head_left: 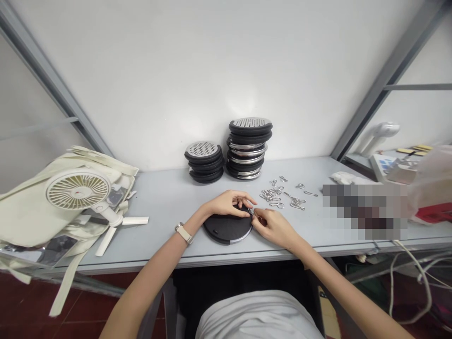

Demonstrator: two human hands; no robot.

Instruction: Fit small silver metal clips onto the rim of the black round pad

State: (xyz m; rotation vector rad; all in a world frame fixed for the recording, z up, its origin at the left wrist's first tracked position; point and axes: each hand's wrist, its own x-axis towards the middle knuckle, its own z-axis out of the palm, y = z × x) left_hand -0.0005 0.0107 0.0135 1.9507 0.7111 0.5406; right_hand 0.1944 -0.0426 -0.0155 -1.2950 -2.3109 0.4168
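Head: black disc (226,228) lies flat, silver edge (243,237) rightward.

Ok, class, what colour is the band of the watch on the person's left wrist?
The watch band is cream, best seen in the head view.

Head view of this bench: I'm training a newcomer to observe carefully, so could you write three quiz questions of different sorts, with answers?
1. Multiple choice: where is the watch worn?
A) Right wrist
B) Both wrists
C) Left wrist

2. True or false: the left stack of discs is taller than the right stack of discs.

3. Short answer: which flat, round thing is at both the left hand and the right hand?

Key: 1. C; 2. false; 3. the black disc.
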